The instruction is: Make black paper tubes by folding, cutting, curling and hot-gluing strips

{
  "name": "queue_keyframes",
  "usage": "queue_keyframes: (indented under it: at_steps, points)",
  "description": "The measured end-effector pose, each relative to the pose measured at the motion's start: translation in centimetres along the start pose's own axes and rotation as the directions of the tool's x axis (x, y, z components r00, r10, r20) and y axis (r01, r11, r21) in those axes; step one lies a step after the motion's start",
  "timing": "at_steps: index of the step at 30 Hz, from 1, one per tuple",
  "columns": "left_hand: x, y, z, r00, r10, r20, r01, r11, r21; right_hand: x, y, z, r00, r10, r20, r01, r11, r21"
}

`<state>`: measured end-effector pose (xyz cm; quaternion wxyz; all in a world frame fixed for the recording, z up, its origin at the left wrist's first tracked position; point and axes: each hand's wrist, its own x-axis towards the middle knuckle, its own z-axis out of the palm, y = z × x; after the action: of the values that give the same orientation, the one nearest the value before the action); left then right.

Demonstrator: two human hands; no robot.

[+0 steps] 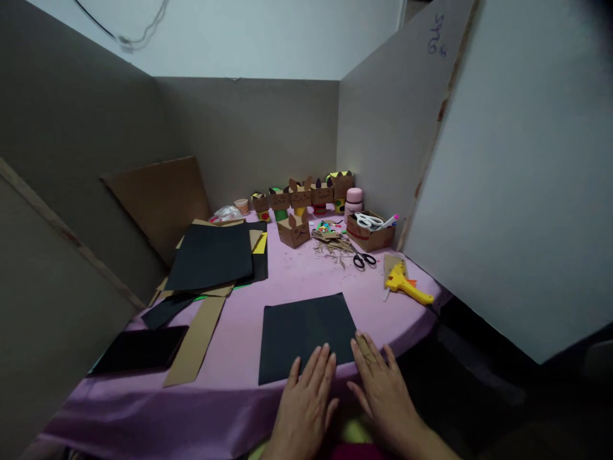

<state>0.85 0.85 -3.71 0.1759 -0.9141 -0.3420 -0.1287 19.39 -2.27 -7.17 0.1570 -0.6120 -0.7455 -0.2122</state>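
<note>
A sheet of black paper (306, 329) lies flat near the front edge of the table, its far corners slightly raised. My left hand (306, 396) rests with stretched fingers on the sheet's near edge. At the sheet's right edge, my right hand (380, 377) lies flat, fingers extended and thumb apart, the fingertips by the paper and the pink tablecloth. Neither hand grips anything.
To the left are stacked black sheets (211, 255), a cardboard strip (196, 342) and a dark tablet-like device (138, 349). Rightward lie a yellow glue gun (407, 284), black-handled scissors (364, 260) and a cardboard box (371, 237) of tools. Several cardboard animal figures (300, 193) stand behind.
</note>
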Motion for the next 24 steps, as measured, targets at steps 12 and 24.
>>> queue_keyframes:
  at_steps: [12,24]
  points:
    - [-7.7,-4.9,0.4,0.973,-0.192,-0.130,0.210,0.967,0.143,-0.4,0.3,0.0,0.999,0.012,0.039,-0.015,0.997,0.078]
    - [0.8,-10.3,-2.3,0.763,-0.644,-0.052,0.614,0.748,-0.254,8.3,2.7,-1.8,0.987,0.135,0.083,-0.156,0.913,0.376]
